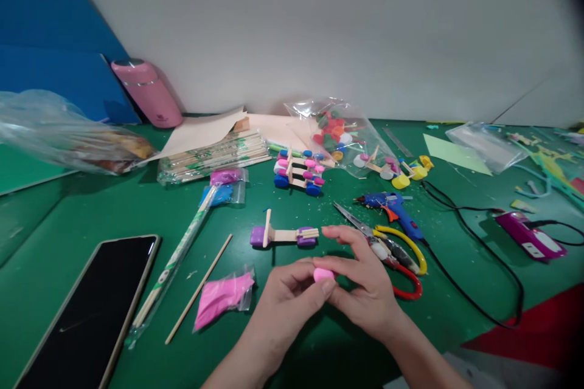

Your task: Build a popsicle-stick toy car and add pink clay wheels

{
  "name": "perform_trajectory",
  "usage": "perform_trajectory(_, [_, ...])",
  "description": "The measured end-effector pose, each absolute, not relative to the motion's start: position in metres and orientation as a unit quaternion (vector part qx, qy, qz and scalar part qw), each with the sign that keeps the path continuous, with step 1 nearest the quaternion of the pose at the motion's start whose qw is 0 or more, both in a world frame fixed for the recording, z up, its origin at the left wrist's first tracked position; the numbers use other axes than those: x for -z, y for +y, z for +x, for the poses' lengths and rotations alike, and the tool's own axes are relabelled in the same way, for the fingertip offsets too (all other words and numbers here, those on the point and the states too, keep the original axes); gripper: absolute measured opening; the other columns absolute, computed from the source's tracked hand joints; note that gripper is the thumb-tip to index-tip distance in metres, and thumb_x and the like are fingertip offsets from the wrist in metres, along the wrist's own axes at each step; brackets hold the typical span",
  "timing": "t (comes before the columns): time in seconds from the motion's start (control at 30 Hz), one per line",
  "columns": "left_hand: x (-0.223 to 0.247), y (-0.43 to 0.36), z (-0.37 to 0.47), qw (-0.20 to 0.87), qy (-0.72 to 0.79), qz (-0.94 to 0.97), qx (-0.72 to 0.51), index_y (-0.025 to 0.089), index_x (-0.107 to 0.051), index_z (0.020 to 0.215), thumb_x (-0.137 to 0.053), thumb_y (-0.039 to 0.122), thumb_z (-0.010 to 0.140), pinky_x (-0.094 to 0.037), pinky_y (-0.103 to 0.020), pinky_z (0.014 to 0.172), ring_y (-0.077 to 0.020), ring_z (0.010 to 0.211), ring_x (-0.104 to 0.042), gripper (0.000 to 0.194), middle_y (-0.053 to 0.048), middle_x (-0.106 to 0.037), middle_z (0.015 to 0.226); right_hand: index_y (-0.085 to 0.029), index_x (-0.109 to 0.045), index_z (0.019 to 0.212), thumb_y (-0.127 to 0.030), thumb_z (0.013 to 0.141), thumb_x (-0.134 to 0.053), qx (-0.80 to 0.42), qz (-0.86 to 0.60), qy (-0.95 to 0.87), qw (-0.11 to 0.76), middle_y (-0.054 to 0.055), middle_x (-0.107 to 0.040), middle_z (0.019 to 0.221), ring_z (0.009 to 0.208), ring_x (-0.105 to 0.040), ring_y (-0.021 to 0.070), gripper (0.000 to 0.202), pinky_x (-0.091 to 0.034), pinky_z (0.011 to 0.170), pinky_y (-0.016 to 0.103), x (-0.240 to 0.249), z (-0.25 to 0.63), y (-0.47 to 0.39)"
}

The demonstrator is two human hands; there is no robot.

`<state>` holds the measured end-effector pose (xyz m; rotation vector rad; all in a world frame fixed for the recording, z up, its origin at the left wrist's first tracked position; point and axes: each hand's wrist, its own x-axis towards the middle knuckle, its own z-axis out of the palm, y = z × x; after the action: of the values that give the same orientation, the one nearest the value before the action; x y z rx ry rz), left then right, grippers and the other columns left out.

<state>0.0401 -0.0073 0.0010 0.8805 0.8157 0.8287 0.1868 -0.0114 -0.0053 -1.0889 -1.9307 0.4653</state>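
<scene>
A small lump of pink modelling clay (pixel 323 275) is pinched between the fingertips of my left hand (pixel 292 295) and my right hand (pixel 365 285), low over the table. Both hands are closed on it, though the right index finger is partly stretched out. Just beyond them lies a small wooden-stick car (pixel 285 235) with purple clay wheels and one upright stick. A packet of pink clay (pixel 223 298) rests to the left of my left hand, with a single wooden stick (pixel 199 289) beside it. Scissors (pixel 396 255) with yellow and red handles lie next to my right hand.
A blue glue gun (pixel 395 209) trails a black cord to a purple power strip (pixel 530 236). Several finished stick cars (pixel 298 171) stand farther back. At left are a phone (pixel 86 310) and bagged sticks (pixel 182 246); a pink bottle (pixel 148 94) leans against the wall.
</scene>
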Motion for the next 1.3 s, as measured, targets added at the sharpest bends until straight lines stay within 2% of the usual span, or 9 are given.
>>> perform_trajectory(0.13, [-0.0003,-0.0088,0.038,0.772,0.351,0.356,-0.392,0.019,-0.071,0.077,-0.06,0.026,0.076,-0.038,-0.025,0.071,-0.0145,0.071,-0.049,0.013,-0.001,-0.06,0.068,-0.027,-0.061,0.101,-0.017,0.073,-0.062,-0.191,-0.438,-0.763,0.436,0.004,-0.045,0.121,0.109,-0.044,0.0236,0.03,-0.038,0.088,0.041,0.005,0.188,-0.012])
perform_trajectory(0.3, [0.002,-0.0112,0.0371,0.77,0.359,0.355,-0.39,0.019,-0.071,0.069,-0.06,0.022,0.075,-0.037,-0.023,0.073,-0.0136,0.072,-0.049,0.013,0.0,-0.059,0.068,-0.025,-0.061,0.099,-0.019,0.073,-0.063,-0.19,-0.44,-0.761,0.437,0.006,-0.045,0.121,0.11,-0.044,0.0239,0.027,-0.039,0.088,0.041,0.0039,0.1884,-0.0129])
perform_trajectory(0.43, [0.0027,-0.0109,0.0374,0.763,0.367,0.36,-0.392,0.02,-0.071,0.073,-0.059,0.021,0.077,-0.036,-0.024,0.074,-0.0141,0.075,-0.05,0.013,0.0,-0.059,0.072,-0.025,-0.058,0.106,-0.02,0.072,-0.064,-0.202,-0.447,-0.755,0.436,0.007,-0.045,0.121,0.109,-0.045,0.0241,0.035,-0.039,0.088,0.041,0.0041,0.1879,-0.0131])
perform_trajectory(0.57, [0.0028,-0.0106,0.0377,0.768,0.355,0.354,-0.398,0.019,-0.072,0.072,-0.059,0.021,0.076,-0.037,-0.023,0.074,-0.013,0.074,-0.05,0.013,0.0,-0.06,0.07,-0.026,-0.06,0.101,-0.019,0.072,-0.064,-0.206,-0.444,-0.754,0.438,0.006,-0.044,0.122,0.109,-0.045,0.0238,0.03,-0.038,0.088,0.04,0.0047,0.1874,-0.0131])
perform_trajectory(0.77, [0.0016,-0.0101,0.0406,0.806,0.325,0.239,-0.432,0.018,-0.072,0.074,-0.06,0.027,0.075,-0.042,-0.023,0.069,-0.0132,0.069,-0.053,0.015,-0.001,-0.065,0.066,-0.027,-0.061,0.1,-0.021,0.072,-0.064,-0.239,-0.463,-0.73,0.441,0.004,-0.043,0.124,0.111,-0.044,0.0225,0.028,-0.038,0.088,0.036,0.0056,0.1869,-0.0136])
perform_trajectory(1.13, [0.0009,-0.0059,0.0425,0.824,0.321,0.215,-0.413,0.014,-0.072,0.075,-0.061,0.022,0.075,-0.044,-0.021,0.067,-0.0113,0.063,-0.055,0.013,-0.003,-0.066,0.066,-0.025,-0.059,0.108,-0.026,0.072,-0.065,-0.263,-0.466,-0.725,0.433,0.006,-0.042,0.125,0.114,-0.041,0.0236,0.037,-0.036,0.091,0.036,0.0065,0.1878,-0.016])
perform_trajectory(1.3, [0.0024,-0.0069,0.0422,0.829,0.315,0.207,-0.414,0.015,-0.072,0.076,-0.062,0.021,0.074,-0.043,-0.02,0.065,-0.0104,0.063,-0.054,0.012,-0.003,-0.065,0.064,-0.026,-0.06,0.103,-0.023,0.074,-0.063,-0.247,-0.471,-0.734,0.423,0.005,-0.042,0.125,0.113,-0.042,0.0225,0.029,-0.037,0.09,0.035,0.0046,0.1897,-0.0169])
